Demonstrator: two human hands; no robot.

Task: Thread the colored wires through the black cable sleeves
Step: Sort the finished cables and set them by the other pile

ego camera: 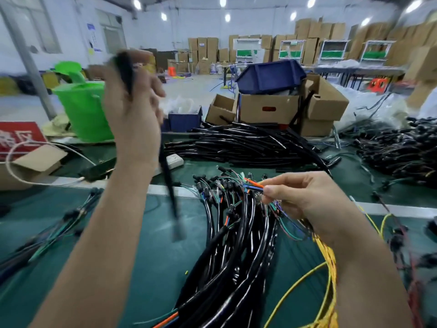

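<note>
The black cable sleeve [169, 185] hangs from our left hand [132, 100], which is raised above and to the left of the bundle of sleeved harnesses [236, 245] lying on the desk [153, 268]. Its lower end dangles free just left of that bundle. Blur smears the sleeve, but our fingers look curled round its upper part. The colored wires [254, 185], orange and blue among them, sit over the far end of the bundle, where the thumb and forefinger of our right hand [305, 197] pinch their tips together.

We judge the sleeve light and limp, and glossy enough to slip, so we would grip it close to its open mouth to steady it. The wires look thin and floppy. Pinching them bunched, just behind the tips, should keep them stiff enough to feed in.

Beyond the bundle lies a pile of empty black sleeves [248, 145], with cardboard boxes [267, 107] behind that. Yellow wires [328, 256] loop to the bundle's right, and a green bucket [82, 110] stands far to its left.
</note>
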